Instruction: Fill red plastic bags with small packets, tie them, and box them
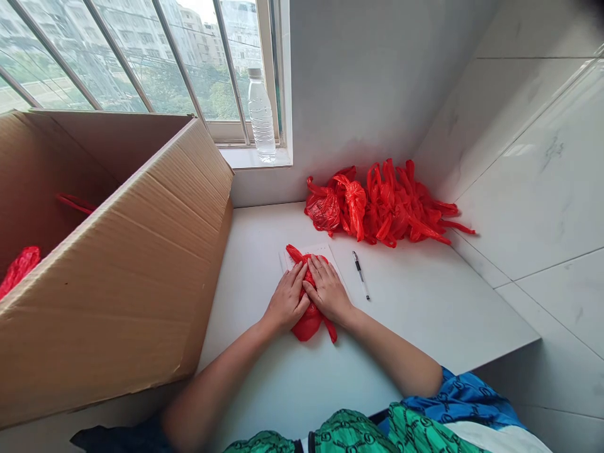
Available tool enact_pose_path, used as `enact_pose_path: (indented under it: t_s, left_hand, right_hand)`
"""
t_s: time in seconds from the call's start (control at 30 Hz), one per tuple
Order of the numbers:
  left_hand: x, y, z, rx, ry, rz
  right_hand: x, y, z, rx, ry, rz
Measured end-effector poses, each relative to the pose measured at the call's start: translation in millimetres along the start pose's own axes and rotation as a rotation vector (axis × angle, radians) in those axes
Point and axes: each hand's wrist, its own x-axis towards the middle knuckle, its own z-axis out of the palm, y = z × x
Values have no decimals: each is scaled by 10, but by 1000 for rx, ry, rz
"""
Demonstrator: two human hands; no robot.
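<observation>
A red plastic bag (307,326) lies on the white table in front of me, partly over a sheet of paper (335,258). My left hand (287,298) rests on the bag's left side, its fingers stretched out. From the right, my right hand (331,293) lies flat on the bag, fingers extended, beside the left fingertips. The bag's middle is hidden under both hands; one twisted end sticks out above them and a loose strip hangs out below. To the right of my right hand is a black and clear pen (361,275).
A large open cardboard box (141,277) stands at the left with red plastic inside. Several knotted red plastic bags (391,204) are heaped against the back wall. A clear bottle (262,119) stands on the window sill. The table (425,302) meets a tiled wall at right.
</observation>
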Motion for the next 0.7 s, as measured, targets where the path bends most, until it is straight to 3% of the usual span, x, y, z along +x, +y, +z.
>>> enact_pose_path:
  t_s: [0.5,0.6,0.7]
  left_hand:
    - [21,-9,-17,-22,2,12]
    - [16,-29,-112,-129,-4,25]
    - [-23,-44,-265,-259,140,-35]
  right_hand:
    - [13,-7,-10,35,-6,15]
    - [30,70,-106,196,-51,10]
    - [46,223,-285,485,27,61]
